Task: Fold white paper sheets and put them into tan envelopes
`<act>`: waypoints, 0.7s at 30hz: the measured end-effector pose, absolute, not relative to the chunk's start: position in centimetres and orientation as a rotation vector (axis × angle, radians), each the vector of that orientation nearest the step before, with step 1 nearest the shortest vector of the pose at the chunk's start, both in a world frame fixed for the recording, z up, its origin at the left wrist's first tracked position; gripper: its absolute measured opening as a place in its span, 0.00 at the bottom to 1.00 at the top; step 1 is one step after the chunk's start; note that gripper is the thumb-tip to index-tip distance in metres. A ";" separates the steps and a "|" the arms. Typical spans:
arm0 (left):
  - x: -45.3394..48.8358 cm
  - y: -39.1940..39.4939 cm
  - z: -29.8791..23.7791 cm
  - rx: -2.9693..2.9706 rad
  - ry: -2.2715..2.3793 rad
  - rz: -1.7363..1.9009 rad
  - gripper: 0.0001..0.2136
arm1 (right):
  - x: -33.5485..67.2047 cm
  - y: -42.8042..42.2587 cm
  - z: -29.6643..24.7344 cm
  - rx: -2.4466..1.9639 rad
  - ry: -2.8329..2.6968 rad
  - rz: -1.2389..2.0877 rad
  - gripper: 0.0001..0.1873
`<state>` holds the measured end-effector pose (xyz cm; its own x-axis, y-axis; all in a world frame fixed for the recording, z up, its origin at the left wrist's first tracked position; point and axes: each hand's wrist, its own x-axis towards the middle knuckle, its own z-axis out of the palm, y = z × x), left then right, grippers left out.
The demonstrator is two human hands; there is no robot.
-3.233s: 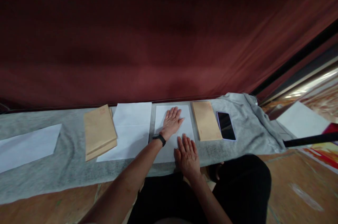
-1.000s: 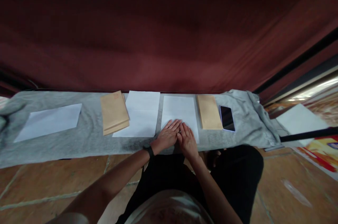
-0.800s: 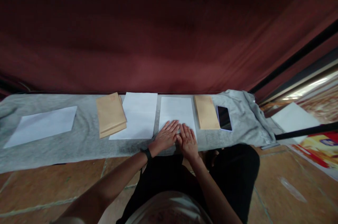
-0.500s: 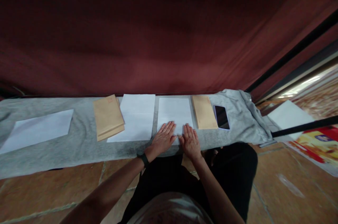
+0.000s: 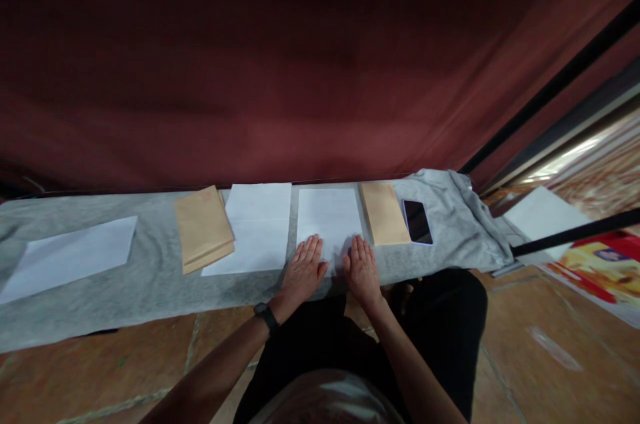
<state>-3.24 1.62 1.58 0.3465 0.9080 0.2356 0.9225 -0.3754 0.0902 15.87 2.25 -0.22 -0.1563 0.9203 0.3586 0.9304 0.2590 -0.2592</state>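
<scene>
A white sheet of paper (image 5: 327,217) lies in front of me on a grey cloth (image 5: 150,284). My left hand (image 5: 301,272) rests flat on the sheet's near left corner, fingers stretched out, with a black band on its wrist. My right hand (image 5: 363,269) lies flat on the near right corner, fingers also extended. A small gap separates the two hands. Neither hand holds anything.
Left of the sheet lie a larger white paper (image 5: 253,227), a stack of brown envelopes (image 5: 203,237) and another white sheet (image 5: 67,257). To the right are a brown envelope (image 5: 384,213) and a black phone (image 5: 417,221). A dark red curtain (image 5: 280,77) hangs behind.
My hands slid back to the sheet's near edge and then drew apart sideways toward its corners. The camera view shifted slightly.
</scene>
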 end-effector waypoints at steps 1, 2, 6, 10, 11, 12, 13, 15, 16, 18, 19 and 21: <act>-3.2 1.6 1.6 -2.531 -1.722 -0.378 0.27 | 15.2 2.7 0.0 -1.666 -2.103 -0.002 0.30; -3.2 1.7 1.5 -2.533 -1.723 -0.376 0.27 | 14.4 3.2 0.3 -1.642 -2.126 0.029 0.30; -3.3 1.7 1.2 -2.549 -1.718 -0.352 0.26 | 11.7 4.7 0.6 -1.558 -2.217 0.117 0.28; -3.4 1.8 1.1 -2.559 -1.703 -0.334 0.26 | 11.1 5.1 0.2 -1.553 -2.232 0.085 0.27; -3.4 1.8 1.1 -2.560 -1.703 -0.338 0.26 | 11.2 5.2 0.0 -1.555 -2.232 0.065 0.28; -3.4 1.8 1.2 -2.560 -1.705 -0.345 0.27 | 11.5 5.2 -0.1 -1.558 -2.231 0.045 0.28; -3.3 1.8 1.3 -2.560 -1.709 -0.352 0.27 | 11.8 5.2 -0.3 -1.564 -2.228 0.025 0.28; -3.3 1.8 1.4 -2.556 -1.720 -0.364 0.27 | 12.4 5.4 -0.5 -1.582 -2.217 -0.011 0.29; -3.3 1.8 1.5 -2.556 -1.722 -0.367 0.28 | 12.7 5.5 -0.6 -1.593 -2.207 -0.027 0.29; -3.2 1.8 1.5 -2.557 -1.722 -0.363 0.28 | 13.3 5.7 -0.9 -1.615 -2.181 -0.054 0.30; -3.2 1.8 1.5 -2.555 -1.720 -0.360 0.28 | 13.5 5.8 -1.1 -1.625 -2.163 -0.065 0.31; -3.3 1.7 1.5 -2.552 -1.713 -0.355 0.28 | 13.8 5.9 -1.4 -1.640 -2.125 -0.080 0.31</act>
<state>-3.26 1.75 1.47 0.3608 0.9075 0.2151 0.9183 -0.3860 0.0879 13.77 5.89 -1.39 -0.1897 0.9040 0.3831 0.9302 0.2903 -0.2245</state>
